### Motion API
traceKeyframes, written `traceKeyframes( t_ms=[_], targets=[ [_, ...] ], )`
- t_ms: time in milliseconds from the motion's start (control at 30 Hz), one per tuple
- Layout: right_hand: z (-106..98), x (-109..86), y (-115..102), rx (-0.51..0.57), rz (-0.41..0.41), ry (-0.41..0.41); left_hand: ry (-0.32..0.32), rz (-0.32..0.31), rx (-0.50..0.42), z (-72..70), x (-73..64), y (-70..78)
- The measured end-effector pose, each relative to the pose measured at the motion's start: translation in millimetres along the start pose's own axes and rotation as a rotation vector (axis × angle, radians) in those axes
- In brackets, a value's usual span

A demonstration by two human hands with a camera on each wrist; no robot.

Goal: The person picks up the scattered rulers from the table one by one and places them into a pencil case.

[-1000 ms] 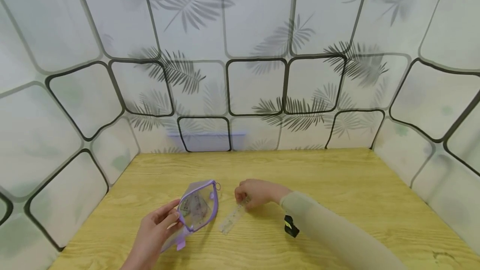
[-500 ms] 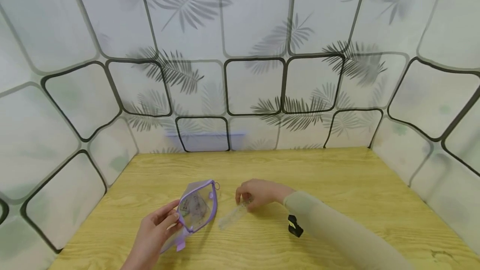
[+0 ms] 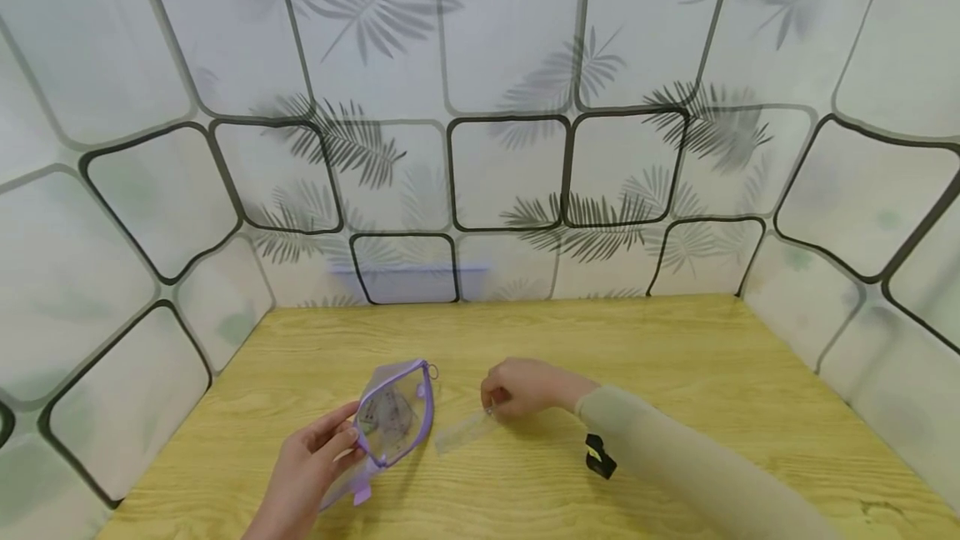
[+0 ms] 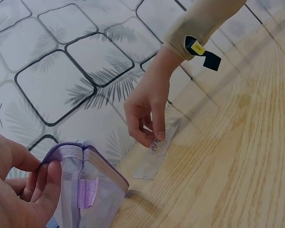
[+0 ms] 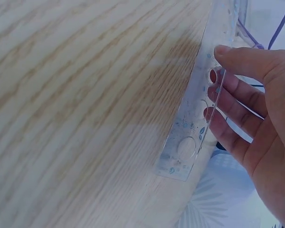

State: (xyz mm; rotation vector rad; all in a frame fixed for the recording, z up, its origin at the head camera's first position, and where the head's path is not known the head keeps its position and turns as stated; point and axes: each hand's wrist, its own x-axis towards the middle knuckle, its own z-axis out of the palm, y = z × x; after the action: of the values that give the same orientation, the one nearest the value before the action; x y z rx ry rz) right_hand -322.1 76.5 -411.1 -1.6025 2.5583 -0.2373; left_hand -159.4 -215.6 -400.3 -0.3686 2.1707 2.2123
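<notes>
My left hand (image 3: pixel 311 457) pinches the purple edging of a see-through zip pouch (image 3: pixel 393 419) between thumb and fingers. The pouch's mouth gapes toward the right, and some clear printed pieces show inside it, too blurred to name. In my right hand (image 3: pixel 525 387) is a clear plastic ruler (image 5: pixel 187 130) with round cutouts and small blue leaf prints, pinched between thumb and fingertips. Seen from the head, the ruler slants down and left from the fingers, its free end near the pouch's right side but apart from it.
Both hands are over a wood-grain table (image 3: pixel 637 348). A patterned curtain (image 3: pixel 510 173) with leaf prints rises behind the table and along both sides. A black strap with a yellow patch (image 4: pixel 198 48) is on the right wrist.
My right hand has shifted slightly right with the ruler, and the ruler has turned to lie flatter in view. The left hand and pouch have barely moved.
</notes>
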Motion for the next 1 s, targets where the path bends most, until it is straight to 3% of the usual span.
traceKeyframes(
  t_ms=[400,633,1000],
  targets=[
    [2.2,-11.5,-17.1,0.038,0.044,0.009,0.018,0.039,-0.003,2.9,2.2,-3.9],
    [5.0,-19.2,-19.3,0.128,0.132,0.006,0.021,0.017,-0.015,2.5,1.1,-2.3],
    [5.0,-30.3,-18.0,0.246,0.159,0.005,0.008,0.004,-0.012,-0.1,1.8,-0.7]
  ],
)
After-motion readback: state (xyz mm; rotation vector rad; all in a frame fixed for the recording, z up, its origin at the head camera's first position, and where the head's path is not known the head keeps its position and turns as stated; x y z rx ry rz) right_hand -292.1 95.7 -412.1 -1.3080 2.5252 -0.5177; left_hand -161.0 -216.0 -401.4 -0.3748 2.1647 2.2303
